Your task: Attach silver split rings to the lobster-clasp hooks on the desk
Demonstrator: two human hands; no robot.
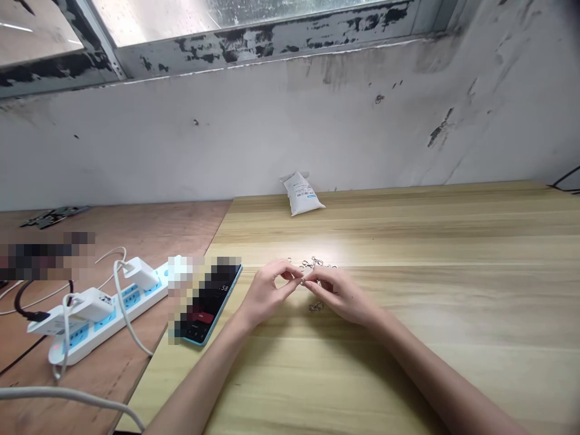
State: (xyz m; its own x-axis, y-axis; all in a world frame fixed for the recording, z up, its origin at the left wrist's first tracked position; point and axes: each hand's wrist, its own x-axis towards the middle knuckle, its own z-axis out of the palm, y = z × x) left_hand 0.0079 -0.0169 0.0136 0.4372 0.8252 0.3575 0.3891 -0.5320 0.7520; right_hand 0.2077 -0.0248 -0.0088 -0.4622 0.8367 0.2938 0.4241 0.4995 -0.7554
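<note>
My left hand and my right hand meet over the wooden table, fingertips close together. Between them they pinch a small metal ring; its exact shape is partly covered by the fingers. Just beyond the fingertips lies a loose pile of small metal rings and clasps, partly hidden behind my right hand. One single ring rests apart, above my left hand. Nearer to me, below the right fingers, sits a little group of joined metal pieces.
A phone with a lit screen lies left of my left hand. Further left, a white power strip carries plugged-in chargers and cables on a reddish-brown board. A white plastic packet lies by the wall.
</note>
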